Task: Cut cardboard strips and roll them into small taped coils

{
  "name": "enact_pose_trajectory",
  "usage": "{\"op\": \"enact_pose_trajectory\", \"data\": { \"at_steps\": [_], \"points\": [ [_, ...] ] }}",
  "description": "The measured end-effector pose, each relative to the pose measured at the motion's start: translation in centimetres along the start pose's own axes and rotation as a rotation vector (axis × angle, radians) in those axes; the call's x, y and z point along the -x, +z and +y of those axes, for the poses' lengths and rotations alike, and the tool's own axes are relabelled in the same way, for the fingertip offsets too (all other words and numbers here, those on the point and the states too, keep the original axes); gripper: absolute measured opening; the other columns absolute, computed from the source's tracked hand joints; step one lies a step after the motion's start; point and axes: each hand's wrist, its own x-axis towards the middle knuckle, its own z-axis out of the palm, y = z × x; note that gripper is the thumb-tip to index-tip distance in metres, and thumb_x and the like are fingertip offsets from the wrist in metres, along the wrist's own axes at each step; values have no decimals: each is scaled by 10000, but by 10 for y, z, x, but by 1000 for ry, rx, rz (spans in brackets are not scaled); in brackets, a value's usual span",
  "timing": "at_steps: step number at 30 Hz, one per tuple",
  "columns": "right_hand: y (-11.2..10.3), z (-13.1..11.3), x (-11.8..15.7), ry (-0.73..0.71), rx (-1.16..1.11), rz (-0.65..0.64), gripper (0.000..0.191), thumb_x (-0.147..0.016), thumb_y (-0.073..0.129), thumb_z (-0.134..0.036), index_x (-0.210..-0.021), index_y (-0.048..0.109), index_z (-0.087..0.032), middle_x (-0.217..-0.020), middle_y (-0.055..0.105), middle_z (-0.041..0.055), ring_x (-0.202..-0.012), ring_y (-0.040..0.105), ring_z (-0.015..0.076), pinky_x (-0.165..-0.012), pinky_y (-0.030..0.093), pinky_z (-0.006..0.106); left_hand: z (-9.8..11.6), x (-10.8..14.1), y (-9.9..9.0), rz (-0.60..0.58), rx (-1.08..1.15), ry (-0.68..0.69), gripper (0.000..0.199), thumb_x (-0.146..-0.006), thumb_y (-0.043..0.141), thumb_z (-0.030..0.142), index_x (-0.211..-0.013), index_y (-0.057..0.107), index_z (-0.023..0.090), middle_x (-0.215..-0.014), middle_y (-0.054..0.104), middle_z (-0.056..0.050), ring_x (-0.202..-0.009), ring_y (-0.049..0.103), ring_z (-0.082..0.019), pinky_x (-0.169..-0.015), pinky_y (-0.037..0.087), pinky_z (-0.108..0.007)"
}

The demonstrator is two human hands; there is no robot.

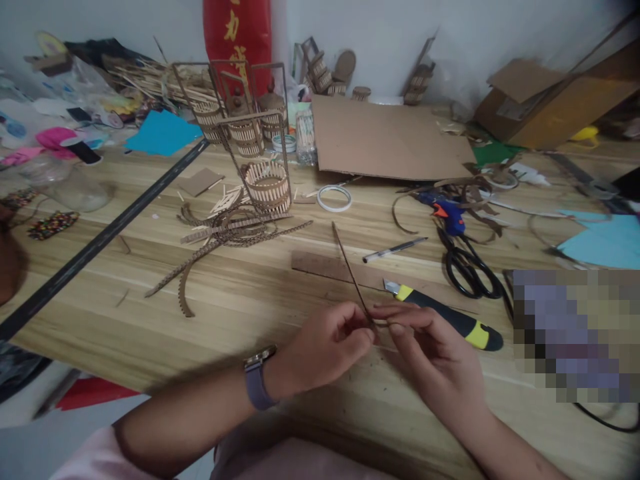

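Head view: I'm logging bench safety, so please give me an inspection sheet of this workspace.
Surface: wooden table, small crumbs near the hands.
Job's things: thin brown strip held up; cutter beyond the right hand, blade exposed.
Clutter: curled strips, baskets, pen, scissors, glue gun, cardboard.
Hands: left hand pinches the strip; right hand appears to pinch its near end. No gloves.
Cables: black cable at right; ends not visible.
Surroundings: pale wall, red banner, open box.
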Motion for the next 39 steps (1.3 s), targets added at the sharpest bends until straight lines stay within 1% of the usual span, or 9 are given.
{"op": "enact_pose_trajectory", "data": {
  "at_steps": [3, 5, 7, 14, 21, 28, 33, 36, 39],
  "points": [
    [0, 0, 1, -31, 51, -8, 88, -929, 583, -262, -866, 644, -254, -922, 760, 55, -914, 723, 207, -789, 594, 344, -2, -6, 1, -46, 301, -111, 154, -754, 540, 304, -788, 574, 157, -749, 581, -16, -736, 516, -140, -713, 403, -274],
    [0, 1, 1, -43, 65, -27, 90, -928, 577, -253, -860, 635, -253, -922, 761, 54, -905, 725, 209, -783, 595, 348, -4, -9, 1, -48, 419, -166, 157, -720, 560, 291, -773, 599, 148, -730, 604, -18, -725, 531, -137, -730, 413, -280],
    [1, 1, 2, -53, 71, -40, 81, -924, 577, -239, -865, 629, -256, -934, 761, 52, -908, 725, 209, -782, 595, 349, -6, -11, 1, -51, 485, -196, 146, -699, 575, 276, -748, 611, 144, -714, 618, -16, -703, 535, -131, -722, 412, -279],
    [2, 2, 2, -62, 79, -49, 96, -919, 575, -203, -853, 616, -261, -933, 754, 40, -895, 719, 191, -764, 586, 325, -8, -11, 1, -67, 491, -203, 125, -669, 593, 239, -726, 631, 135, -690, 614, -8, -678, 531, -121, -694, 397, -270],
    [3, 1, 3, -144, 118, -61, 119, -880, 594, -152, -864, 623, -265, -953, 759, 43, -901, 715, 212, -767, 576, 358, -8, -12, 2, -44, 508, -229, 120, -644, 575, 229, -720, 593, 138, -672, 567, 4, -665, 503, -114, -689, 382, -269],
    [4, 1, 5, -184, 170, -123, 151, -863, 587, -116, -884, 608, -263, -1001, 745, 47, -916, 710, 213, -757, 569, 362, -8, -10, 3, 27, 356, -184, 95, -680, 495, 219, -720, 554, 155, -686, 547, 3, -683, 485, -128, -663, 365, -272],
    [6, 3, 5, -217, 193, -138, 138, -875, 585, -132, -898, 599, -267, -973, 741, 47, -918, 710, 216, -764, 570, 370, -11, -8, 3, 63, 214, -117, 105, -751, 439, 237, -741, 520, 172, -712, 508, 14, -710, 464, -133, -644, 360, -263],
    [7, 3, 5, -212, 208, -135, 125, -886, 582, -147, -907, 600, -268, -982, 741, 45, -921, 710, 212, -764, 570, 362, -8, -5, 2, 85, 8, -66, 129, -812, 380, 220, -719, 464, 191, -698, 489, 18, -704, 460, -138, -638, 345, -272],
    [7, 3, 5, -208, 227, -123, 110, -894, 576, -155, -910, 598, -262, -992, 742, 40, -913, 710, 203, -768, 566, 349, -3, -1, 2, 137, -238, -23, 160, -839, 355, 184, -682, 374, 210, -651, 431, 30, -652, 413, -136, -609, 296, -284]
  ]
}}
